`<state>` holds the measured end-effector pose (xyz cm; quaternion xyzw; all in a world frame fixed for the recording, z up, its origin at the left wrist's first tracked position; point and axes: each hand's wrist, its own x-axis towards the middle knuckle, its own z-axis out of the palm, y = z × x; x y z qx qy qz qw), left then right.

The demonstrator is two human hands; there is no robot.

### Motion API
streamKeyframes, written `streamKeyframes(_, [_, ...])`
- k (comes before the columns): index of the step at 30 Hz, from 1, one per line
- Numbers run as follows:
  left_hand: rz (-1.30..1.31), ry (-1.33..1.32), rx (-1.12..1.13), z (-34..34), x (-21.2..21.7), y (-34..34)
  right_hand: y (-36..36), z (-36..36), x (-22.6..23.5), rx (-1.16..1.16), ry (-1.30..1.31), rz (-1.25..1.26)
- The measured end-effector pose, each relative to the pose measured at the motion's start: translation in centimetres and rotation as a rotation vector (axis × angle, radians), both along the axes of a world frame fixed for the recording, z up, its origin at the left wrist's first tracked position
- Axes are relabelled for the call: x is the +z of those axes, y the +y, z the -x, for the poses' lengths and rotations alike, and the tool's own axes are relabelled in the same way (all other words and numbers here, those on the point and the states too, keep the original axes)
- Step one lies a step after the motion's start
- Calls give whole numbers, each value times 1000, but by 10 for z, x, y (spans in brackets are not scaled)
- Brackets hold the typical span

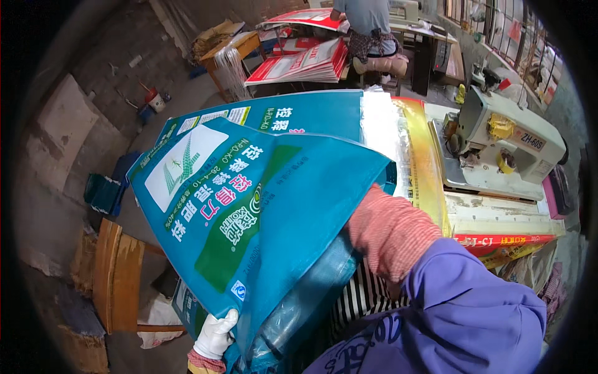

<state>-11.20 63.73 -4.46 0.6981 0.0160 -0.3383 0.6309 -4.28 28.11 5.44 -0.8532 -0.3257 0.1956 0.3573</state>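
A large teal printed sack [274, 206] with a green band lies slanted before me, its mouth opened toward my body. My left hand [215, 335], in a white glove, pinches the sack's near corner between thumb and fingers. My right forearm, in a red-and-white striped oversleeve [392, 227], reaches into the mouth; the hand itself is hidden inside. Shiny, crumpled translucent plastic [308, 290] shows below the sack's lower edge, between my two arms. Behind it more teal sacks [324, 106] lie flat in a pile.
A cream sewing machine [511, 134] stands at the right on a worn white table [492, 218]. Yellow-and-red sacks [417, 143] lie beside it. At the left is a wooden stool [124, 280]. Farther back, a person [370, 31] sits near stacked red-and-white sacks [305, 62].
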Motion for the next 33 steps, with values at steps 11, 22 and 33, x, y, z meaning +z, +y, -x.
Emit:
streamKeyframes(11, [135, -45, -43, -2, 20, -11, -109, 25, 0, -289, -153, -429])
streamKeyframes(22, [120, -95, 160, -8, 43, -16, -79, 10, -110, -882, -13, 364])
streamKeyframes(33, [111, -195, 499, -44, 32, 149, 108, -108, -129, -742, -423, 431])
